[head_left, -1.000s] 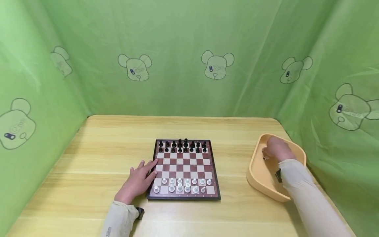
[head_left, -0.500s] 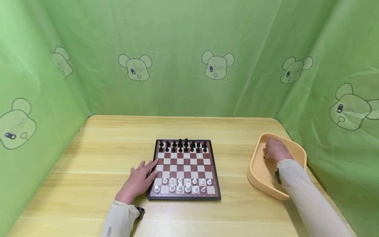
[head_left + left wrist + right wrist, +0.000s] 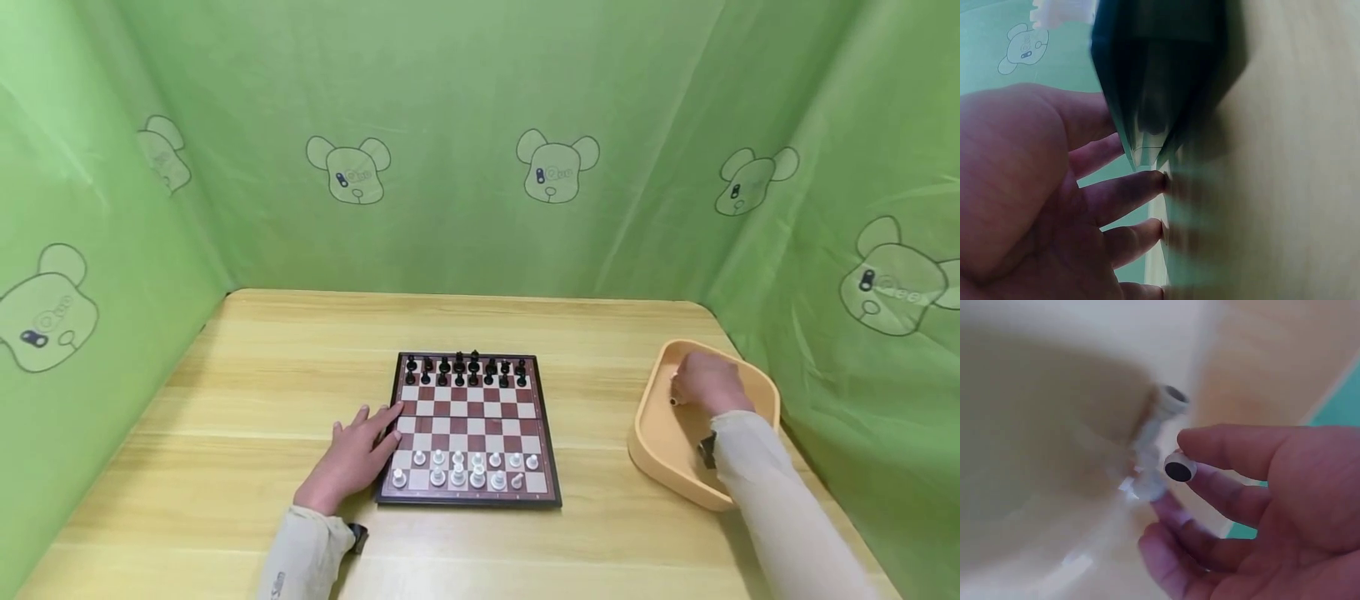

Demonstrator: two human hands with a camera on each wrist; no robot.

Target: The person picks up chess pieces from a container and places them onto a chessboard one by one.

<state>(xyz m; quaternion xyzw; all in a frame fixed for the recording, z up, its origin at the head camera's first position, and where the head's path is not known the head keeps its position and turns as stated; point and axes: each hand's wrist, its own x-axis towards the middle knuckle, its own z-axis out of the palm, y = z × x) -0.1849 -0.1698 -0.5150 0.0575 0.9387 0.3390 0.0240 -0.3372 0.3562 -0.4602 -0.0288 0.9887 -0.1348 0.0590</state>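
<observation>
A chessboard [image 3: 468, 425] lies on the table with several black pieces [image 3: 459, 368] along its far side and several white pieces [image 3: 458, 475] along its near side. My left hand [image 3: 348, 458] rests at the board's left edge, fingers spread and fairly straight, thumb and a finger touching the rim. Over at the right, my right hand [image 3: 708, 382] reaches into an orange bin [image 3: 667, 467]. In the right wrist view its thumb and finger pinch a white chess piece [image 3: 1180, 467] with a dark round base. More white pieces [image 3: 1172, 400] lie blurred beside the fingers.
The wooden table [image 3: 300, 333] carries the board near its middle and the bin at its right side. Green curtains [image 3: 450, 233] with bear-head prints rise behind and on both sides. Dark wrist devices [image 3: 358, 537] sit at the cuffs.
The right hand stays inside the bin and has shifted only slightly. The left hand keeps its place on the board's edge, and the pieces on the board have not moved.
</observation>
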